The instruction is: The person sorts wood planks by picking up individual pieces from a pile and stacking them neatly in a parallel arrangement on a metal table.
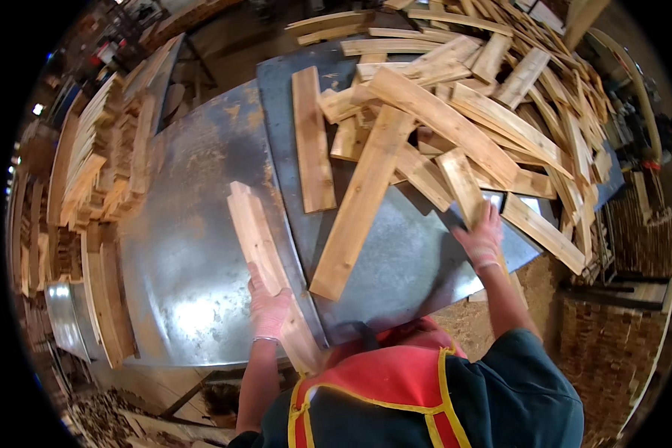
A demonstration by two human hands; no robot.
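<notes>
- Left hand [269,310] grips a wood slat stack [265,261] at the bench's [194,299] near edge — stiff, light, splintery; hold mid-length
- Right hand [481,239] lies spread flat on a loose slat [463,187] towards the right edge

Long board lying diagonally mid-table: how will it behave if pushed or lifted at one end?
The long board looks like stiff, flat sawn wood, so it should not flex or roll. On the smooth metal tabletop it would probably slide easily. Its top end is hemmed in by the board pile, so lifting may shift neighbours.
</notes>
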